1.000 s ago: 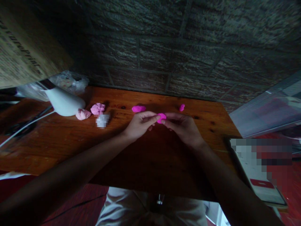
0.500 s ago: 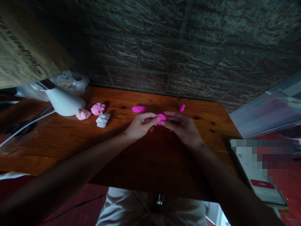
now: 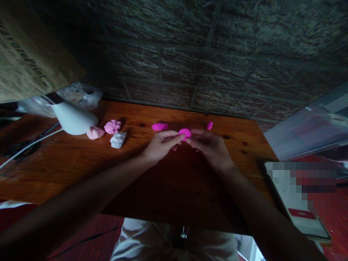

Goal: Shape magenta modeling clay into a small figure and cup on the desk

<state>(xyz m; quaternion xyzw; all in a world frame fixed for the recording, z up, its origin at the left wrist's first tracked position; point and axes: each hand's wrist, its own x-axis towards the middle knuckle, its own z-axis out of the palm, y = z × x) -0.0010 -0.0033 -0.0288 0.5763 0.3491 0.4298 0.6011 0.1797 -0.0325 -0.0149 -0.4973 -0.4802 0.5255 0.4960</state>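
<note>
Between my two hands, above the wooden table [image 3: 141, 174], is a flat round piece of bright pink modelling clay [image 3: 185, 133]. My left hand [image 3: 163, 144] pinches its left side, thumb in front. From the right, my right hand [image 3: 210, 145] grips the lower edge with thumb and fingers. Behind my left hand lies an oblong lump of the same pink clay [image 3: 160, 126]. A smaller pink bit [image 3: 209, 125] rests beyond my right hand. The fingertips behind the disc are partly hidden.
On the left sit a light pink lump [image 3: 112, 126], a paler pink lump [image 3: 95, 132] and a white lump [image 3: 117, 140], beside a white lamp base [image 3: 74, 117] with a cable. A stone-patterned wall [image 3: 176, 65] borders the table's back. A framed board [image 3: 304, 214] stands at right.
The clay disc has tilted upward in my fingers and shows more of its round face. Both hands stay in nearly the same place.
</note>
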